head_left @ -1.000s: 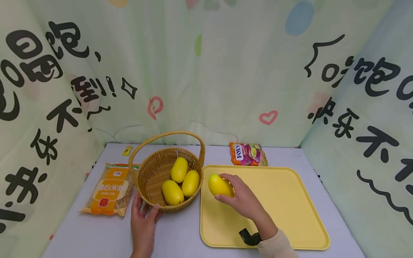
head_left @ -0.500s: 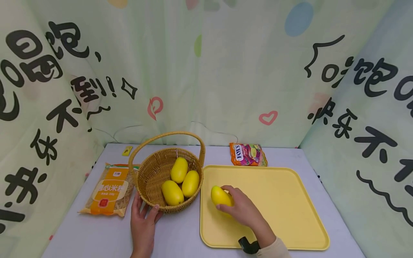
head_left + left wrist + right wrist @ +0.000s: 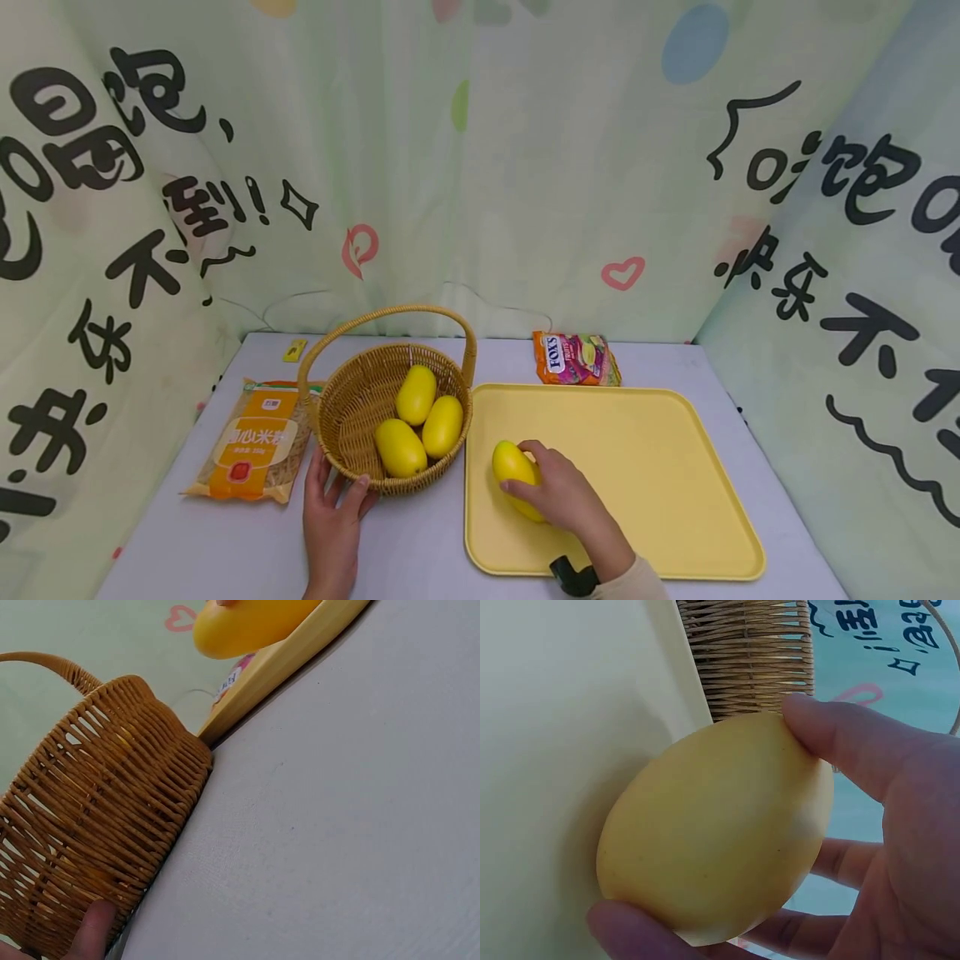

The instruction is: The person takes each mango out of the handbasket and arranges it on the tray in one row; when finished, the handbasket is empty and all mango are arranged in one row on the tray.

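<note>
My right hand (image 3: 561, 493) grips a smooth yellow mango (image 3: 513, 463) low over the left part of a yellow tray (image 3: 637, 467). In the right wrist view the thumb and fingers lie around the mango (image 3: 720, 825), whose shadow falls on the tray surface. A brown wicker basket (image 3: 348, 417) with a tall arched handle stands left of the tray, holding three more yellow mangoes (image 3: 417, 395). My left hand (image 3: 332, 521) rests against the basket's front left wall. One digit presses low on the weave (image 3: 112, 817) in the left wrist view.
A bag of noodles (image 3: 255, 442) in orange packaging lies left of the basket. Behind the tray is a Fox's candy packet (image 3: 577, 359). A small yellow card (image 3: 296, 350) sits at the back left. Printed curtains surround the white table (image 3: 420, 550).
My right hand has brought the mango down and slightly toward the near side, from beside the basket rim to close over the tray. The left hand and basket stay put.
</note>
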Tool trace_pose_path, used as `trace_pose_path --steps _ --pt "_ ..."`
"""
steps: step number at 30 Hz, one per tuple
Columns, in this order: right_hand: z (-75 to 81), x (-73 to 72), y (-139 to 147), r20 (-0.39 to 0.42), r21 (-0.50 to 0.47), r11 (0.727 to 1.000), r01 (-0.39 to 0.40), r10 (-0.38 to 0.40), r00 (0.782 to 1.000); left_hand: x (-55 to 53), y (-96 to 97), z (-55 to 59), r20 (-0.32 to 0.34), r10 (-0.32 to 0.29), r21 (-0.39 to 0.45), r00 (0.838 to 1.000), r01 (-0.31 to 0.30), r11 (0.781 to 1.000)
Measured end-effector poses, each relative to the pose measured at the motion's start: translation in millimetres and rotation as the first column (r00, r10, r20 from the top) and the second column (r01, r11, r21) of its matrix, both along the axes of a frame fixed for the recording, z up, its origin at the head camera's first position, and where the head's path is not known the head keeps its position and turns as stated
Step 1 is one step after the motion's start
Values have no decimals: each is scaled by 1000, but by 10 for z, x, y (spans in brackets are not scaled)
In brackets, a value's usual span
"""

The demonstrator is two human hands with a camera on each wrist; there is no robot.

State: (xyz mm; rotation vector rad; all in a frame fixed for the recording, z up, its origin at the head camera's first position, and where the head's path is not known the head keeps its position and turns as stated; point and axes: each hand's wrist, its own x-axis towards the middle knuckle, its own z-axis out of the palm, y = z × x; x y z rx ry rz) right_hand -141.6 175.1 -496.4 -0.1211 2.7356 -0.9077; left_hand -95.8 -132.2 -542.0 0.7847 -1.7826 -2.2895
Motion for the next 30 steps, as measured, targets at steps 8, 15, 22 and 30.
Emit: trace_pose_path --steps 8,15,22,30 --pt "-24 -41 -48 -5 2 1000 24 -24 1000 4 -3 2 3 -7 -5 1000 7 1000" --pt "-42 -81 -83 -11 39 999 34 -33 999 1 -12 -6 1 -12 -7 1000 12 1000" --pt "-50 -88 -98 -10 64 997 43 -42 999 7 -14 -22 -8 -16 -3 1000 15 1000" --pt "-36 -68 -112 7 73 996 53 -54 999 -2 -17 -37 -15 -12 3 1000 12 1000"
